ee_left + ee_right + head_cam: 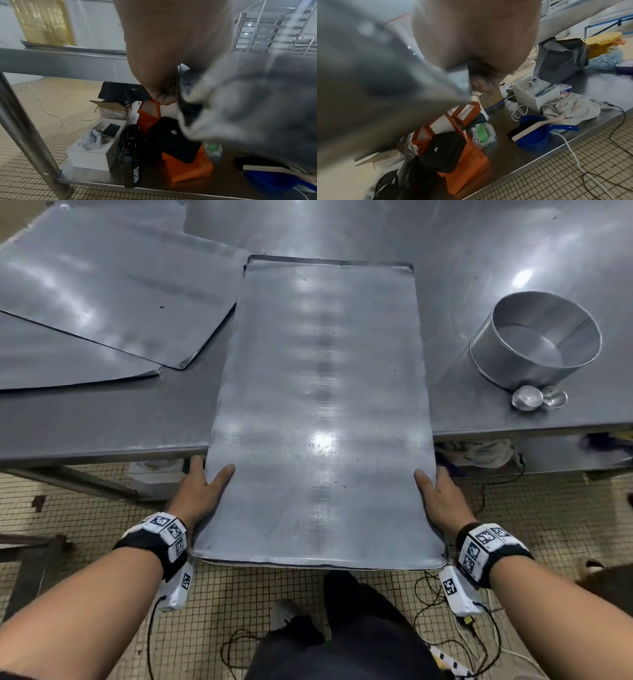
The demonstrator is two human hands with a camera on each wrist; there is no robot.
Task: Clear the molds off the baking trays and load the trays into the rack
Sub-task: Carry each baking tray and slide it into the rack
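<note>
A long bare metal baking tray [318, 412] juts out past the steel table's front edge towards me. My left hand [202, 487] grips its left edge, thumb on top and fingers underneath. On the opposite edge my right hand [442, 494] holds it the same way. The tray shows as a grey blur in the left wrist view [248, 105] and the right wrist view [368, 75]. A large round metal mold [534, 340] and two small round molds [537, 398] stand on the table to the tray's right. A tray rack [274, 28] shows in the left wrist view.
Two more flat trays [102, 292] lie overlapped on the table's left. The shelf under the table [539, 135] holds boxes, orange bags, a black case, a blue scoop and cloths. Cables trail over the tiled floor [486, 628] by my legs.
</note>
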